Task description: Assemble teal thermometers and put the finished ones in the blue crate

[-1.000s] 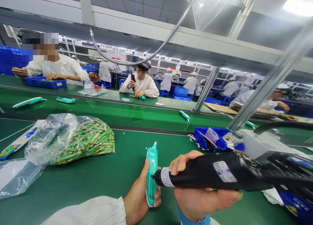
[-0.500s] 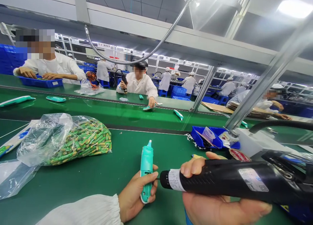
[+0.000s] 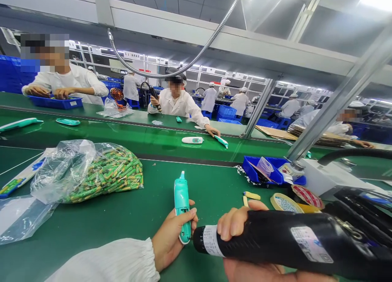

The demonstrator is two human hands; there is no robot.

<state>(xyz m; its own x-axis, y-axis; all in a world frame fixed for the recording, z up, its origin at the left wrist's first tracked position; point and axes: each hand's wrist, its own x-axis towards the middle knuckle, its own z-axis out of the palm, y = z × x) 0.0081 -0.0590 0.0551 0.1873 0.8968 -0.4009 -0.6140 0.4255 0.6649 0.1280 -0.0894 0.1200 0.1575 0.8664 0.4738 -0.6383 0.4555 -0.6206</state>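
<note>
Head view: two bare hands work close together above a green bench (image 3: 122,220).
Left hand (image 3: 170,241): fingers curled round the lower half of a teal-and-white casing (image 3: 181,192), thumb laid across its front; the grip looks chosen to brace it while leaving the recess showing.
Right hand (image 3: 234,224): wrapped about a black power driver (image 3: 269,239), fingers over the top, palm beneath, likely to carry its weight level.
Casing: pale tip pointing away from the wearer, body rising past the left hand; the right hand sits to its right, near but apart.
Driver's nose: just beside the casing's lower end; whether it touches, I can't tell.
Bag of green parts (image 3: 113,173): off to the left, probably placed so it won't crowd the hands.
</note>
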